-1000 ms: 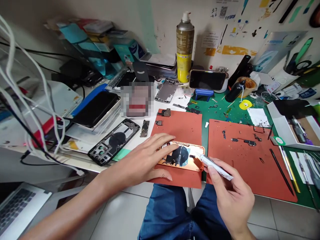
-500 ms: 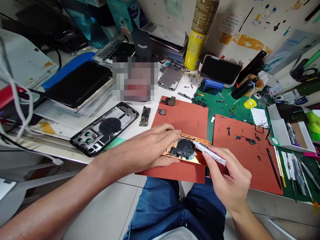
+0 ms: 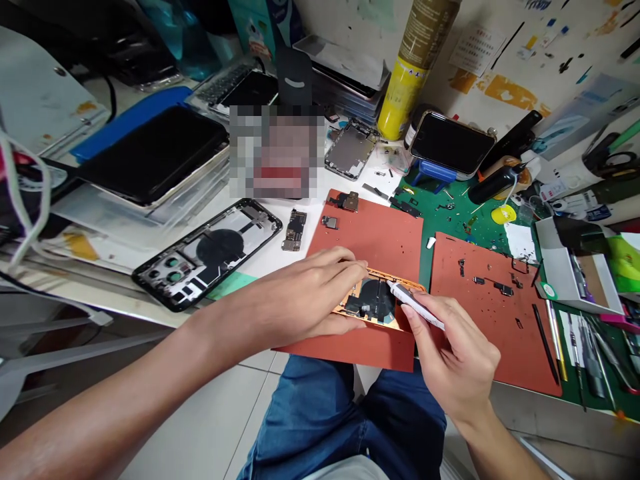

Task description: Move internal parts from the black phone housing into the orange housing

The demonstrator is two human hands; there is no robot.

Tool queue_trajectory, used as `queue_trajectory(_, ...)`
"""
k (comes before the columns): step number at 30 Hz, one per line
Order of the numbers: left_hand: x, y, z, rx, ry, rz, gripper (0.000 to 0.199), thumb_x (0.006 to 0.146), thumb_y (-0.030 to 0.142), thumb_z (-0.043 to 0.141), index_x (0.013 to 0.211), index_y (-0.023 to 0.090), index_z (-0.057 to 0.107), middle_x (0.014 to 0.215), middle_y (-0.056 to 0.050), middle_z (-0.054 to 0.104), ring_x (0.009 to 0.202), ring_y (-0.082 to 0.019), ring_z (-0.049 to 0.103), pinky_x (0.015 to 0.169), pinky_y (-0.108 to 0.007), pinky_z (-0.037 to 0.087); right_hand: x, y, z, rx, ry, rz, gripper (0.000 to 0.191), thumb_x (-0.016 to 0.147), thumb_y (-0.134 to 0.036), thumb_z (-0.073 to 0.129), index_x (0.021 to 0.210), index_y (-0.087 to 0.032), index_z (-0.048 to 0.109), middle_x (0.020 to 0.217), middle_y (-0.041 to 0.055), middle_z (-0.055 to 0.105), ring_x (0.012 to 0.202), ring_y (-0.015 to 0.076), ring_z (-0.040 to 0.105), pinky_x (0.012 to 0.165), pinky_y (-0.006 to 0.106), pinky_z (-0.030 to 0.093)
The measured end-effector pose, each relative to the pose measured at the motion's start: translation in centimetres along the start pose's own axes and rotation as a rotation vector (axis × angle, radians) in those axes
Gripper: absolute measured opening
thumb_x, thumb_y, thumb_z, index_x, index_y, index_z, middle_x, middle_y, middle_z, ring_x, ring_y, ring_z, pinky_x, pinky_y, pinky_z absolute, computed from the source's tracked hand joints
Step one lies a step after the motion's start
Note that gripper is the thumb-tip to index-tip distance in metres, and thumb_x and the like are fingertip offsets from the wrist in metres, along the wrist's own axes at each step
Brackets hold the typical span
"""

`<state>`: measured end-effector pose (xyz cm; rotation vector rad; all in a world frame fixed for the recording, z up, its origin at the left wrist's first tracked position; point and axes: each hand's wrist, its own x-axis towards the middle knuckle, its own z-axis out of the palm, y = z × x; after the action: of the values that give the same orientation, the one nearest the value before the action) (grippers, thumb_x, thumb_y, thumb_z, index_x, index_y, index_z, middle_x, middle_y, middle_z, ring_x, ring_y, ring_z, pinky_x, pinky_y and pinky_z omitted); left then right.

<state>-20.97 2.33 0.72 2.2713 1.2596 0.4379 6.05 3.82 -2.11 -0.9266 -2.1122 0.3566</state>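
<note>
My left hand [image 3: 320, 293] arches palm-down, thumb and fingers clasping one end of the orange phone shell [image 3: 383, 307] (thin-rimmed, round-cornered, a matte black disc [image 3: 371, 293] inside) over the smooth brick-red mat [image 3: 370, 348], while my right hand [image 3: 457, 347] pinches a slim white tube [image 3: 417, 307] slantwise, tip near the disc.

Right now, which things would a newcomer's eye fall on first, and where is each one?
Probably the orange shell at the centre: the left hand grips one end, and the right hand points a white tube at it. Next, perhaps, the yellow-and-brown can standing at the back, and the red mats side by side on the bench.
</note>
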Motion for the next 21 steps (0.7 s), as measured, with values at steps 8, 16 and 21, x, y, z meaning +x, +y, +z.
queue_trajectory(8,-0.02,-0.25,0.13,-0.011,0.047,0.058,0.037,0.107,0.034,0.072,0.136,0.014,0.063,0.130,-0.015,0.073,0.130,-0.033,0.065,0.101,-0.042,0.057,0.02,-0.04,0.08,-0.048,-0.001,-0.066,0.039,0.095,0.003,0.076,0.127,-0.018,0.074,0.107,0.0071,0.083,0.093,0.0195,0.079,0.083,0.033,0.067)
queue_trajectory(16,0.11,-0.26,0.14,0.016,0.058,0.079,0.038,0.108,0.036,0.070,0.136,0.011,0.064,0.132,-0.018,0.074,0.131,-0.036,0.065,0.104,-0.045,0.058,-0.10,0.06,0.16,-0.064,0.015,-0.084,0.044,0.094,0.004,0.076,0.131,-0.020,0.075,0.108,0.0072,0.085,0.093,0.0212,0.081,0.082,0.035,0.068)
queue_trajectory(21,-0.15,-0.39,0.26,0.017,0.082,0.103,0.036,0.109,0.034,0.068,0.138,0.014,0.063,0.134,-0.017,0.073,0.132,-0.036,0.065,0.103,-0.047,0.058,-0.26,0.06,0.17,-0.078,0.021,-0.087,0.045,0.094,0.004,0.076,0.131,-0.020,0.075,0.107,0.0066,0.085,0.090,0.0205,0.081,0.081,0.034,0.067)
